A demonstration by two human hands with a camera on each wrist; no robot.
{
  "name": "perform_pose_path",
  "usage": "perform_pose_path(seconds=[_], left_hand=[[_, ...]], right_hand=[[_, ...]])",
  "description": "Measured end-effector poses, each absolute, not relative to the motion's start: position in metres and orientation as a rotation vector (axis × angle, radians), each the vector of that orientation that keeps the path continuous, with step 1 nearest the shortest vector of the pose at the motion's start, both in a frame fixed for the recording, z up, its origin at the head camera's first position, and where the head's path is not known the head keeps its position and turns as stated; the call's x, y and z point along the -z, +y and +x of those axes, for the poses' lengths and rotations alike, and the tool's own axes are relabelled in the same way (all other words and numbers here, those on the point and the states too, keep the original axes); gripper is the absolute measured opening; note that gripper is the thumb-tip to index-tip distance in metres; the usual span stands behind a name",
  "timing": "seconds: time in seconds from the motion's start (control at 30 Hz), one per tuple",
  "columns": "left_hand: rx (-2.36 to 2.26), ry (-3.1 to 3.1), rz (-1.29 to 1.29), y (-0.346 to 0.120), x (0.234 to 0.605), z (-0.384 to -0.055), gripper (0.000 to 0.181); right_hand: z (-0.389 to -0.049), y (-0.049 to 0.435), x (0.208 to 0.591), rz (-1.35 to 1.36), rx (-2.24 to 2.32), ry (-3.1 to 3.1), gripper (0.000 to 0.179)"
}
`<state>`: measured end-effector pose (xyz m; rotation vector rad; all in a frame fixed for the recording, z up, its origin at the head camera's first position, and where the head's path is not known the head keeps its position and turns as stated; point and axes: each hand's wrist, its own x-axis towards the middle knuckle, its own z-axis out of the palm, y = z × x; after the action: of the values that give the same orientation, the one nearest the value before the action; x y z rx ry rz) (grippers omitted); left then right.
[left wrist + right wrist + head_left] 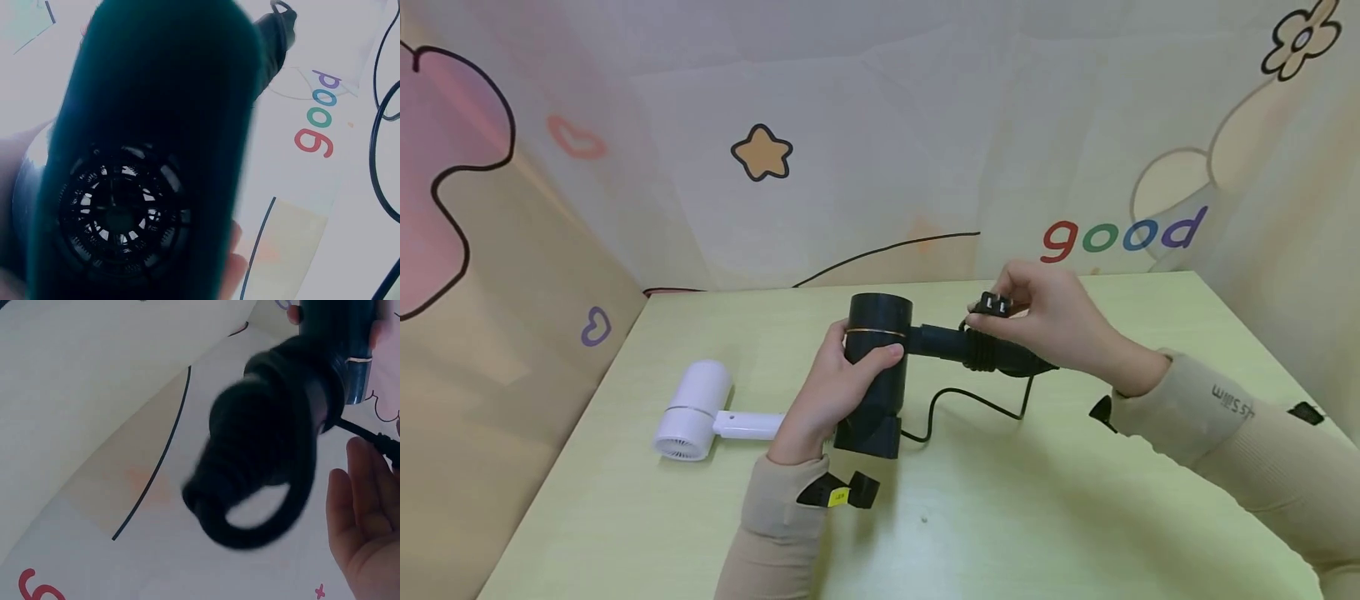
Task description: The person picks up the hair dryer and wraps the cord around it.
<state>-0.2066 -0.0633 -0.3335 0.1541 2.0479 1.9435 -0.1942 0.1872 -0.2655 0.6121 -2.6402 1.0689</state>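
A dark hair dryer (pixel 878 317) is held up over the table by my left hand (pixel 831 392), whose thumb lies across the barrel while the other fingers go behind it. Its handle points right, with black cord (pixel 979 352) wound round it. Between thumb and fingers my right hand (pixel 1052 321) pinches the two-pin plug (pixel 992 305), just above the handle. A loop of loose cord (pixel 973 395) hangs below. In the left wrist view, the dryer's round end grille (pixel 119 215) fills the lower part. The right wrist view shows the cord-wrapped handle (pixel 250 437) end-on.
A white hair dryer (pixel 691 408) lies on the pale green table (pixel 1037 517) at the left, its handle partly hidden behind my left hand. Behind the table hangs a printed backdrop (pixel 880 142) with a star and the word "good".
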Motion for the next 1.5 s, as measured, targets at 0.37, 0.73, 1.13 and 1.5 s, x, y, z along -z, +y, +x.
perform_pose_path(seconds=[0.37, 0.73, 1.13, 1.5], left_hand=[[-2.067, 2.039, 0.066, -0.059, 0.335, -0.207, 0.069], [-2.110, 2.000, -0.072, -0.056, 0.338, -0.211, 0.076], [-2.218, 1.787, -0.120, -0.052, 0.342, -0.215, 0.059], [-2.235, 1.512, -0.142, -0.054, 0.348, -0.221, 0.060]], right_hand=[[-0.190, 0.178, 0.308, 0.960, -0.700, -2.133, 0.020], [-0.210, 0.173, 0.339, 1.063, -0.172, -1.726, 0.015], [-0.239, 0.182, 0.360, 1.102, -0.014, -1.709, 0.016], [-0.264, 0.195, 0.356, 1.205, 0.109, -1.641, 0.012]])
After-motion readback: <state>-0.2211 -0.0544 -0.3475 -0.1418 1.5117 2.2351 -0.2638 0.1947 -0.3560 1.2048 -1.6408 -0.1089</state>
